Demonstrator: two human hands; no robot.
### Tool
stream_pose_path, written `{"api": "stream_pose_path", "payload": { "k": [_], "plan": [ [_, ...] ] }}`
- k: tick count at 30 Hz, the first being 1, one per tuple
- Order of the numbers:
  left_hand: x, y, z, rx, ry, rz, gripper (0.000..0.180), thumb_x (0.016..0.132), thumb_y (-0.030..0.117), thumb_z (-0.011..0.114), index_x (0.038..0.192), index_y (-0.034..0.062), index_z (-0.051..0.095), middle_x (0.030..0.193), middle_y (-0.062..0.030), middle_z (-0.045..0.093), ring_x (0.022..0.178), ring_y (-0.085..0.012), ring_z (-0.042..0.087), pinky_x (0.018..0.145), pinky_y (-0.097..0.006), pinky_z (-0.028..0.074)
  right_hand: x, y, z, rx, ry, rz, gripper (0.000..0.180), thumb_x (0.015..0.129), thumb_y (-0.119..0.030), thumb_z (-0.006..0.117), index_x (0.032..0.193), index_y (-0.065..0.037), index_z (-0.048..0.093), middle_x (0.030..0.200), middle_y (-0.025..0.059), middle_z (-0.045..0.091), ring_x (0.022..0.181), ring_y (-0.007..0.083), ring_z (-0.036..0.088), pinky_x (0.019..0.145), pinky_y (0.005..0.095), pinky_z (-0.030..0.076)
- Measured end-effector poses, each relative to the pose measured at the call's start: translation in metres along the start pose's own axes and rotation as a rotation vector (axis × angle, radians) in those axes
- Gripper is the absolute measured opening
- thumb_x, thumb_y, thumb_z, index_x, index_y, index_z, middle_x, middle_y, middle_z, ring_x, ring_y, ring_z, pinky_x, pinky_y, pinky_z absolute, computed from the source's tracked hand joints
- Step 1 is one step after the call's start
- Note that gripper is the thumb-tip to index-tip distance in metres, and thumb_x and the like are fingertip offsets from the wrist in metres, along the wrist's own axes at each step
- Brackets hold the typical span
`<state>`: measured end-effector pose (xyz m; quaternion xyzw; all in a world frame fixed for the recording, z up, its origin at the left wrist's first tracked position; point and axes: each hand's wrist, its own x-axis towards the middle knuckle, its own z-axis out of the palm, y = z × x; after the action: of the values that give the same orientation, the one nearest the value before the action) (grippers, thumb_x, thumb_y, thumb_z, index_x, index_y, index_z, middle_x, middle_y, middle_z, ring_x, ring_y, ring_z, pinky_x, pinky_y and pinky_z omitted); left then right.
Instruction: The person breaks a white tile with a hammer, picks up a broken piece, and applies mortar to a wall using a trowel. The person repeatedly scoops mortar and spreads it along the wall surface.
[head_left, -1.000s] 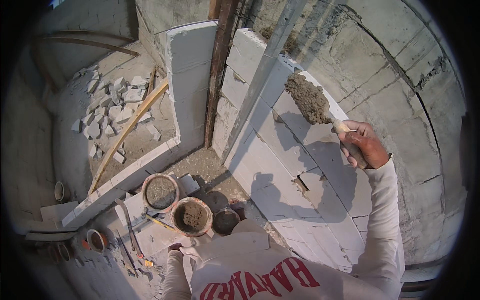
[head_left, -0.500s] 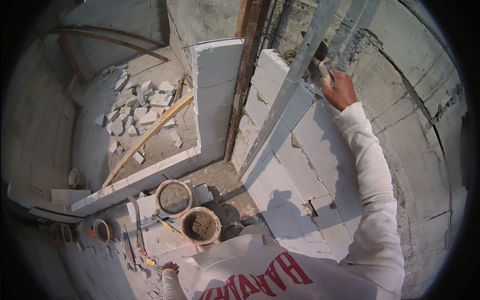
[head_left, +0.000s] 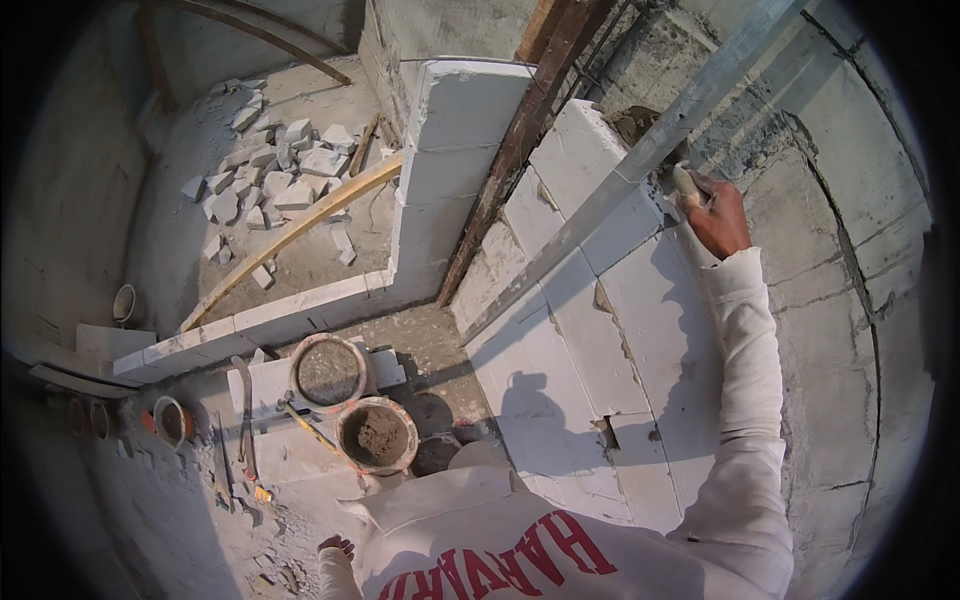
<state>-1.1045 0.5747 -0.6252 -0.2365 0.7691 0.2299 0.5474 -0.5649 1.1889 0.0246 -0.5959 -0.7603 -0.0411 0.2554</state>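
My right hand (head_left: 718, 218) grips the pale handle (head_left: 688, 187) of a trowel at the top edge of the white block wall (head_left: 600, 300). The trowel's blade is mostly hidden behind a long metal straightedge (head_left: 640, 165), which slants across the wall. Just beyond the straightedge, wet grey mortar (head_left: 632, 122) lies on the top of the blocks. Down by my side hangs my left hand (head_left: 337, 546), small in view at the lower edge, its fingers loosely extended and nothing seen in them.
Below me stand a bucket of mortar (head_left: 377, 436) and another round bucket (head_left: 328, 371). Hand tools, including a saw (head_left: 221, 465), lie to their left. Broken blocks (head_left: 280, 175) are heaped behind a low block wall (head_left: 300, 304), with a wooden plank (head_left: 290, 243) leaning across. A rough concrete wall (head_left: 815, 330) rises at right.
My right hand has drawn the trowel slightly nearer along the wall top, and its blade is now less visible. The view has shifted, while my left hand stays low.
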Motion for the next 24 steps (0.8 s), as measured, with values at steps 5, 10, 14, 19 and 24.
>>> {"api": "stream_pose_path", "payload": {
  "k": [5, 10, 14, 19, 24],
  "plan": [
    [0.002, 0.025, 0.014, 0.038, -0.006, 0.012, 0.029, 0.099, 0.021, 0.054, 0.123, 0.0058, 0.06, 0.104, -0.0147, 0.073, 0.085, -0.033, 0.073, 0.069, -0.045, 0.059, 0.015, -0.003, 0.002, -0.076, -0.119, 0.125, 0.04, 0.077, -0.013, 0.068, 0.112, 0.008, 0.071, 0.094, 0.0289, 0.072, 0.085, 0.0336, 0.072, 0.082, 0.0371, 0.054],
    [0.008, 0.031, 0.016, -0.03, 0.048, -0.006, 0.023, 0.1, 0.021, 0.053, 0.119, 0.0109, 0.058, 0.103, -0.0118, 0.072, 0.082, -0.0312, 0.071, 0.067, -0.05, 0.052, 0.028, -0.004, 0.009, -0.03, -0.096, 0.226, 0.043, 0.079, -0.015, 0.071, 0.115, 0.009, 0.07, 0.093, 0.0239, 0.074, 0.079, 0.0288, 0.07, 0.076, 0.0352, 0.053],
    [0.011, 0.028, 0.012, -0.036, 0.013, -0.034, 0.014, 0.099, 0.02, 0.054, 0.108, 0.0141, 0.062, 0.094, -0.0111, 0.071, 0.077, -0.0299, 0.07, 0.06, -0.049, 0.047, 0.026, -0.015, -0.007, 0.033, -0.152, 0.31, 0.04, 0.08, -0.018, 0.072, 0.11, 0.008, 0.071, 0.089, 0.0237, 0.072, 0.077, 0.0299, 0.068, 0.076, 0.0361, 0.053],
    [0.007, 0.014, 0.023, 0.083, 0.039, 0.008, 0.02, 0.099, 0.022, 0.054, 0.117, 0.0155, 0.062, 0.101, -0.0122, 0.072, 0.076, -0.0305, 0.07, 0.062, -0.051, 0.049, 0.028, -0.011, -0.01, -0.045, -0.213, 0.251, 0.037, 0.082, -0.014, 0.071, 0.112, 0.007, 0.071, 0.077, 0.0124, 0.07, 0.065, 0.0205, 0.062, 0.064, 0.0356, 0.05],
    [0.02, -0.009, 0.014, -0.081, 0.055, -0.034, 0.02, 0.099, 0.022, 0.056, 0.117, 0.0143, 0.061, 0.1, -0.014, 0.073, 0.074, -0.0319, 0.07, 0.058, -0.051, 0.048, 0.005, -0.035, -0.021, 0.033, -0.226, 0.33, 0.043, 0.083, -0.013, 0.069, 0.122, 0.005, 0.069, 0.082, 0.0143, 0.072, 0.07, 0.0222, 0.066, 0.071, 0.0329, 0.053]
  ]
}}
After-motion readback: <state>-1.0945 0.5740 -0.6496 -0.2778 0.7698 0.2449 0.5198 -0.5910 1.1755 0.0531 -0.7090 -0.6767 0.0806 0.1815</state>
